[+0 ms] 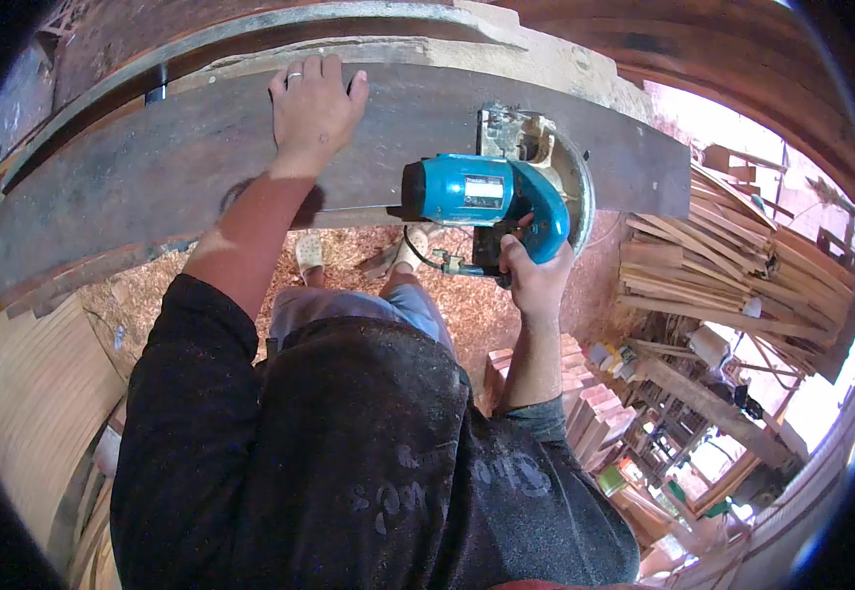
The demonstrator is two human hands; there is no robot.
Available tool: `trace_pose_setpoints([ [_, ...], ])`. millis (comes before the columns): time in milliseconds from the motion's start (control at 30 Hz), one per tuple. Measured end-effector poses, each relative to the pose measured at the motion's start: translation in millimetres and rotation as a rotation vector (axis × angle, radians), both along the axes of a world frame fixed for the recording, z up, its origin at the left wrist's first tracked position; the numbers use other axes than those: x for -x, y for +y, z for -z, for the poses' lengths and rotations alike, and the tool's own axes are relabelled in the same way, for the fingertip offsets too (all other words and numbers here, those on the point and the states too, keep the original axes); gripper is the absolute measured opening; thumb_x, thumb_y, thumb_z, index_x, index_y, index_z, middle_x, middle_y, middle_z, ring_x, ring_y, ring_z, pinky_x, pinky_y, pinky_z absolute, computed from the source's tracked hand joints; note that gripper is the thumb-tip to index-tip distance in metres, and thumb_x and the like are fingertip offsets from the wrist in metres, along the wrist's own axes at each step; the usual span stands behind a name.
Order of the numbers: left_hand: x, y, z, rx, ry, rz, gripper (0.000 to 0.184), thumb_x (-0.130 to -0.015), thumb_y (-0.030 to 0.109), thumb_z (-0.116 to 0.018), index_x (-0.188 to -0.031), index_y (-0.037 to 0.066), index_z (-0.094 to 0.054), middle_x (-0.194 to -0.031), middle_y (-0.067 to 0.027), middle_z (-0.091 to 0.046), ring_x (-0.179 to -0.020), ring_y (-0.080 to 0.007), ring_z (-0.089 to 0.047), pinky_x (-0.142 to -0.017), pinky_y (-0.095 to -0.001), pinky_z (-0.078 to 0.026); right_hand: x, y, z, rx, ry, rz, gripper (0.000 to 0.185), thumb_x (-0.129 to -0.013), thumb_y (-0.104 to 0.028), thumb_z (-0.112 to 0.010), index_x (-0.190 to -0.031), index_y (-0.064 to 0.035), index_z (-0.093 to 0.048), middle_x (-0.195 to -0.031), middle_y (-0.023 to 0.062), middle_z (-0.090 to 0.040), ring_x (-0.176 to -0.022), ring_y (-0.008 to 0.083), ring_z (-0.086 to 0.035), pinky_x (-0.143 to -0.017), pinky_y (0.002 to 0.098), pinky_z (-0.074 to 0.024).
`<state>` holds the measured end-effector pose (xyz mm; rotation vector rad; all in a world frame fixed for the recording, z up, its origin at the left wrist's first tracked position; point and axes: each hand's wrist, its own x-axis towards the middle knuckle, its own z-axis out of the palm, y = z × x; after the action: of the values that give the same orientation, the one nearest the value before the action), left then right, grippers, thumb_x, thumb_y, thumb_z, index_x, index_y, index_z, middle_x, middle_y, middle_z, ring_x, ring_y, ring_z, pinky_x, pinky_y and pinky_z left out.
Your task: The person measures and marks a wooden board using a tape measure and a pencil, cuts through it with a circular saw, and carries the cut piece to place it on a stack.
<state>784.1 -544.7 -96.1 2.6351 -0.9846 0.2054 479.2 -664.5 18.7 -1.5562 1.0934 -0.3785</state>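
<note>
A wide dark wooden board (201,138) lies across the bench in front of me. My left hand (317,113) rests on it, fingers stretched over the far edge, a ring on one finger. My right hand (537,275) is wrapped around the rear handle of a teal circular saw (471,189). The saw sits on the board toward its right end, its base plate (506,133) flat on the wood. Its round guard (580,187) faces right. A cord hangs below the motor. The blade itself is hidden.
Thin wooden strips (722,256) are piled at the right. Stacked cut blocks (594,403) stand lower right, near cluttered shelving. Sawdust (476,305) covers the floor around my feet. A curved wooden panel (39,403) leans at the left. A long pale timber (299,20) lies beyond the board.
</note>
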Motion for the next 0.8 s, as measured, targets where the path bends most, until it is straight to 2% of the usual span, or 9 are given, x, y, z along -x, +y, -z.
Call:
trace_pose_setpoints([
  [33,1,1,1,0.01,-0.009,0.002,0.044,-0.1,0.044,-0.059,-0.122,0.006,-0.066,-0.118,-0.0148,-0.068,-0.117,-0.0324,-0.062,-0.106,-0.0522,-0.039,1,-1,2,-0.004,-0.021,-0.005,0.029,-0.085,-0.001,-0.072,-0.111,0.0005,-0.057,-0.073,0.0037,-0.06,-0.056,0.0124,-0.058,-0.052,0.0265,-0.0467],
  [133,2,2,8,0.13,-0.178,0.01,0.035,-0.094,0.041,-0.065,-0.102,0.007,-0.067,-0.102,-0.0116,-0.067,-0.106,-0.0306,-0.063,-0.097,-0.0507,-0.043,3,-2,5,-0.016,-0.069,-0.013,0.03,-0.085,-0.002,-0.072,-0.111,0.0005,-0.057,-0.074,0.004,-0.06,-0.057,0.0128,-0.059,-0.052,0.0267,-0.0472],
  [233,6,4,9,0.129,-0.145,0.007,0.035,-0.094,0.041,-0.064,-0.102,0.007,-0.067,-0.103,-0.0119,-0.067,-0.106,-0.031,-0.063,-0.097,-0.0509,-0.043,4,-3,6,-0.015,-0.074,-0.014,0.031,-0.085,-0.002,-0.073,-0.111,0.0004,-0.057,-0.074,0.0045,-0.061,-0.057,0.0131,-0.059,-0.052,0.0268,-0.0475],
  [333,10,8,-3,0.015,0.027,-0.001,0.045,-0.1,0.044,-0.058,-0.121,0.006,-0.065,-0.12,-0.0158,-0.067,-0.118,-0.0336,-0.061,-0.108,-0.0536,-0.039,4,-4,7,-0.009,-0.059,-0.02,0.031,-0.085,-0.002,-0.073,-0.111,0.0003,-0.057,-0.074,0.0049,-0.062,-0.057,0.0131,-0.059,-0.052,0.0269,-0.0475],
  [800,22,17,0,0.017,-0.009,-0.013,0.044,-0.099,0.043,-0.059,-0.12,0.006,-0.066,-0.12,-0.0155,-0.068,-0.12,-0.0329,-0.061,-0.106,-0.0523,-0.039,3,-6,5,-0.011,-0.086,-0.052,0.029,-0.085,-0.002,-0.073,-0.11,-0.0004,-0.059,-0.076,0.0039,-0.062,-0.059,0.0118,-0.06,-0.053,0.0271,-0.0482],
])
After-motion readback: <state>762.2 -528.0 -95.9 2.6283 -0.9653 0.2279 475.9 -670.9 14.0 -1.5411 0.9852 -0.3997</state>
